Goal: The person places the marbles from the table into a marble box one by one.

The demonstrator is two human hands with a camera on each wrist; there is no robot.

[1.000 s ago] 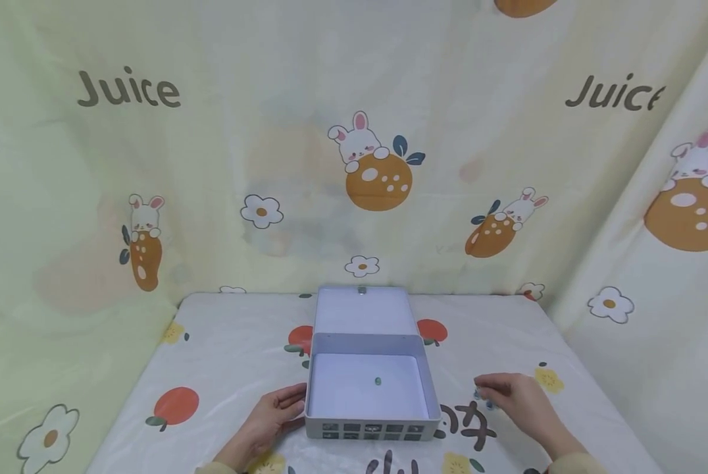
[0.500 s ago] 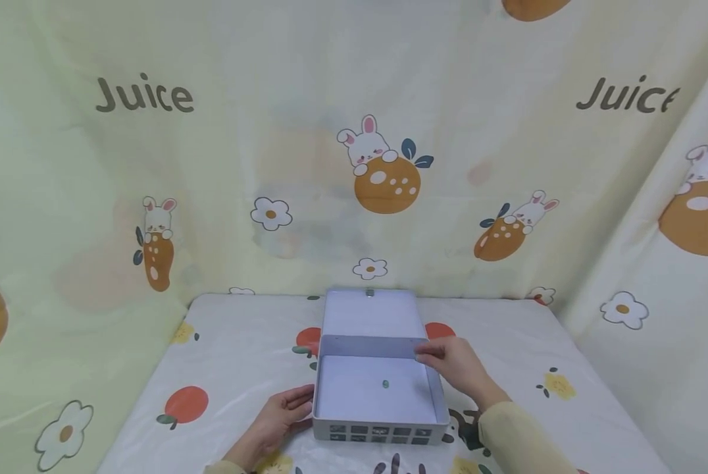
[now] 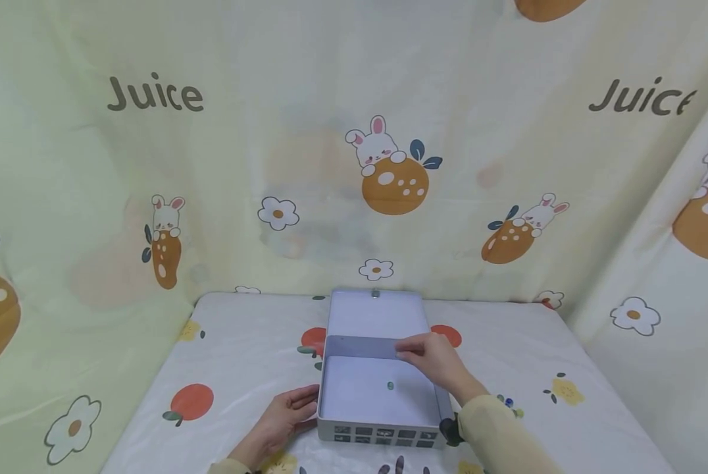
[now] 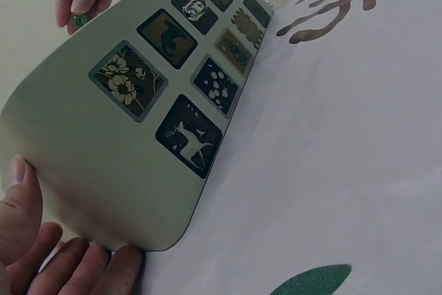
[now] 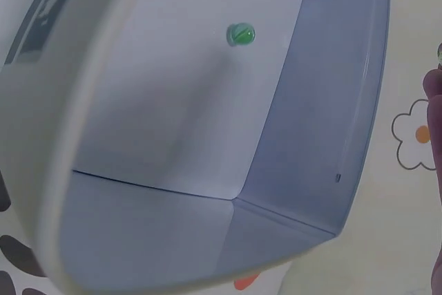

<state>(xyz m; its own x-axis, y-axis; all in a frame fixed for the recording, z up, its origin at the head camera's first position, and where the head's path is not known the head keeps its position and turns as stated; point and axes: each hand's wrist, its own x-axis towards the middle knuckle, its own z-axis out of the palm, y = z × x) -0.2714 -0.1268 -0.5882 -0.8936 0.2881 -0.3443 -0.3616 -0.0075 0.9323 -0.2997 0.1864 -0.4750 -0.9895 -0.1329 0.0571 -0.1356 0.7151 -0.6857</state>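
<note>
I rest the left hand (image 3: pixel 287 415) on the box (image 3: pixel 360 347), relaxed fingers touching its left wall. Marbles (image 3: pixel 509 402) lie on the tabletop (image 3: pixel 259 355), right of the box; one green marble (image 3: pixel 391 386) lies inside. My right hand (image 3: pixel 435 361), beside the tabletop marbles one second ago, is now above the box, fingers pinching another marble (image 4: pixel 80 21).
</note>
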